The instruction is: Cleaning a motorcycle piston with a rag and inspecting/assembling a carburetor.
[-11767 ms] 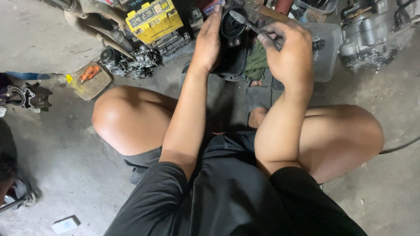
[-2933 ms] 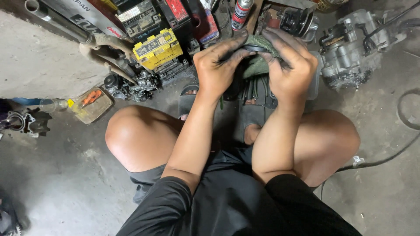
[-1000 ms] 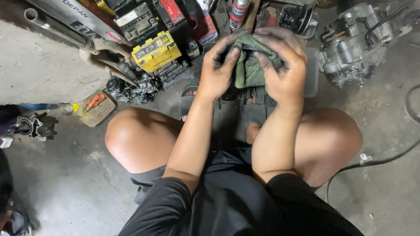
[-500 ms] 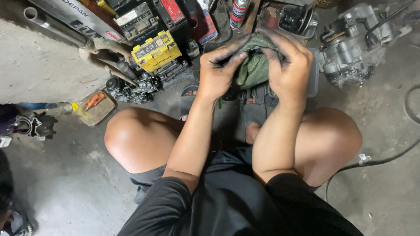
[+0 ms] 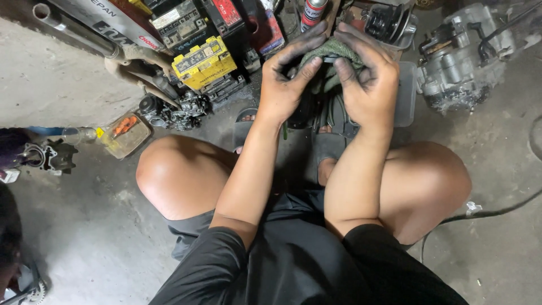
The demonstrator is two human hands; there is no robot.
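Observation:
I am squatting on a concrete floor with both arms stretched forward between my knees. My left hand (image 5: pixel 288 85) and my right hand (image 5: pixel 367 85), both smeared with black grease, close together around a bunched green rag (image 5: pixel 330 51). The fingers of both hands press into the cloth from either side. A dark metal part (image 5: pixel 307 110) hangs just under the hands, mostly hidden by them; whether it is wrapped in the rag I cannot tell.
A yellow battery (image 5: pixel 203 62) and darker batteries (image 5: pixel 180 22) sit at the upper left beside a carburettor (image 5: pixel 175 107) and a small tray with orange bits (image 5: pixel 124 133). A grey engine block (image 5: pixel 463 56) lies at right, a spray can (image 5: pixel 311 12) ahead, a black cable (image 5: pixel 497 212) at right.
The tool held earlier in my right hand is gone from view. Both hands have drawn together on the green rag and bunched it tighter over the last second.

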